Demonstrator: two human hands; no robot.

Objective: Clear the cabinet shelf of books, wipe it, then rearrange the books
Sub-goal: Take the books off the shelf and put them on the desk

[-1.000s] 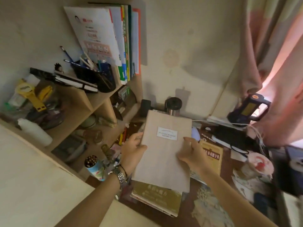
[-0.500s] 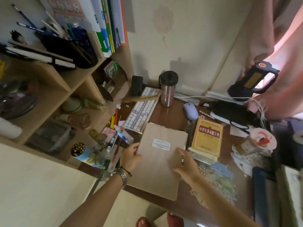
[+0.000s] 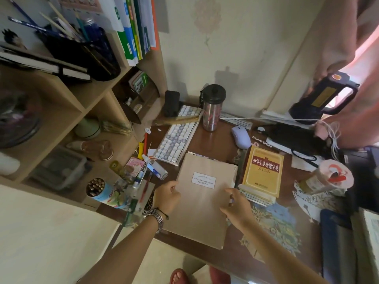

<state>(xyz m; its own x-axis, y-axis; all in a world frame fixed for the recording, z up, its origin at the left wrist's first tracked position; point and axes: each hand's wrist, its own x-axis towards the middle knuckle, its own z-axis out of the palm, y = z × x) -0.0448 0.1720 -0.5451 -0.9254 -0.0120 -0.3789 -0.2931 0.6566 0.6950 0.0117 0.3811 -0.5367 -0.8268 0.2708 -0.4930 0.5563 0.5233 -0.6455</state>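
I see the brown notebook point(image 3: 202, 201) lying flat on the table point(image 3: 242, 261) near its front edge, its white label facing up, with its near corner reaching almost to that edge. My left hand point(image 3: 167, 196) grips the notebook's left edge, fingers curled over it, a watch point(image 3: 155, 217) on the wrist. My right hand point(image 3: 235, 206) rests at the notebook's right edge with fingers loosely bent; I cannot tell whether they pinch the cover or only touch it.

Just beside the notebook on the right sits a stack of books topped by a yellow dictionary point(image 3: 262, 171). Behind the notebook, toward the back of the table, a keyboard point(image 3: 178, 136) lies at an angle, with a steel tumbler point(image 3: 212, 108) standing upright past it and a pale mouse point(image 3: 241, 137) to the right. A glue bottle point(image 3: 154, 167) lies on its side off the notebook's left far corner.

At the table's left edge rises the wooden shelf unit point(image 3: 67, 103). On its top shelf a row of upright books point(image 3: 135, 25) leans together, next to a dark pen holder point(image 3: 96, 52) full of pencils. A black lantern point(image 3: 324, 95) stands at the table's far right corner.
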